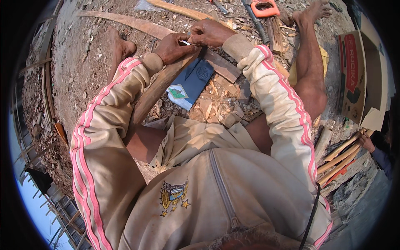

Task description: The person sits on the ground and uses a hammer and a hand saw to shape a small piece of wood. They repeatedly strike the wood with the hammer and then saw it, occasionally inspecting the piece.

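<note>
A long wooden handle (156,88) slants across my right-angled lap, from my left thigh up to my hands. My left hand (173,49) is closed around its far end. Right beside it, my right hand (211,32) has its fingers pinched together at the same end; what they hold is too small and covered to make out. Below that end hangs or lies a blue metal blade (196,79), like a hoe head, with a pale sticker near its lower edge. The join between blade and handle is partly hidden by my hands.
Wood chips (212,100) litter the ground between my legs. A curved plank (129,23) lies beyond my hands. An orange-handled saw (264,8) is at the far right, a cardboard box (354,77) farther right. Another person's hand (366,141) touches wooden sticks (339,160).
</note>
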### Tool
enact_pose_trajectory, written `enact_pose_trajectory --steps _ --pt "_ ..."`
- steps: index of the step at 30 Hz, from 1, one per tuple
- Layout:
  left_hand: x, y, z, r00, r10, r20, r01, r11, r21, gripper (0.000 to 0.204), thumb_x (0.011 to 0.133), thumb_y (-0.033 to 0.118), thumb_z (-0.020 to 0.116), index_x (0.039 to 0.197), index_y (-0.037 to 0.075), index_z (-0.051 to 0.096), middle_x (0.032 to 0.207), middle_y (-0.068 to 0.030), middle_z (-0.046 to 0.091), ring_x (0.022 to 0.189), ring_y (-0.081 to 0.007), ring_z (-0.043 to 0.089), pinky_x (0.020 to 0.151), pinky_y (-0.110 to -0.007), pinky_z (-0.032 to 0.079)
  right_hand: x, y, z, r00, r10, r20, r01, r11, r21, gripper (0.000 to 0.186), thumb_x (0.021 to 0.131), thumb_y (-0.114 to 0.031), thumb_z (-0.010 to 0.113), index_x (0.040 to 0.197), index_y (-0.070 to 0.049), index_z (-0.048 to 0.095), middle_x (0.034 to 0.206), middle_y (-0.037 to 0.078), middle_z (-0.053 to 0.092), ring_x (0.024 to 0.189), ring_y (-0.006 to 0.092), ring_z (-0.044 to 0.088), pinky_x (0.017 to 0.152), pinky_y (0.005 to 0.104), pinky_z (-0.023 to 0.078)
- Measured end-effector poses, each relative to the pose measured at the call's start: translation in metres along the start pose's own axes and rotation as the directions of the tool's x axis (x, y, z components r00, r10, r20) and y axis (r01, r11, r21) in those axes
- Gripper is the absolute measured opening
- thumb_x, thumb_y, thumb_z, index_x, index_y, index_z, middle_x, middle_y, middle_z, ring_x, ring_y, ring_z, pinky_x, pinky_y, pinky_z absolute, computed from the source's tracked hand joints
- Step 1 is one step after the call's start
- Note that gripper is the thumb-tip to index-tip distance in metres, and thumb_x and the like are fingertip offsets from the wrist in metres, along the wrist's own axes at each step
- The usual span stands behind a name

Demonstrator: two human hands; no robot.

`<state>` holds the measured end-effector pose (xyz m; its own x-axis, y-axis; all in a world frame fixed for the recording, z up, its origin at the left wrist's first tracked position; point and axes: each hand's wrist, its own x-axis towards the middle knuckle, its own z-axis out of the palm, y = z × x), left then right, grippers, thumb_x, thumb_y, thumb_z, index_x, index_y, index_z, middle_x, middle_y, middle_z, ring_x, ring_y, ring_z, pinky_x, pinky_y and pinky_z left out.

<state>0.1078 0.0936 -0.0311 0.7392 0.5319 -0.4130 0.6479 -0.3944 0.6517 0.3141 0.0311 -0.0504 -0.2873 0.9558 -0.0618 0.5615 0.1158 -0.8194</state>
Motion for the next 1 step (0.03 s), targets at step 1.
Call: enact_pose_trajectory --steps 1 --pt "-0.0003 0.0026 -0.003 1.0 0.007 -0.004 -0.007 0.997 0.079 0.042 0.088 0.03 0.077 0.126 0.013 0.069 0.1 -0.0069 0.076 0.091 -0.0165 0.071 0.086 -0.034 0.054 -0.0018 0.0015 -0.0025 1.0 0.006 -0.01 -0.006 1.0 0.001 0.027 0.091 -0.028 0.069 0.082 -0.004 0.064 0.07 0.006 0.061 0.062 0.0165 0.055 0.061 0.0393 0.045"
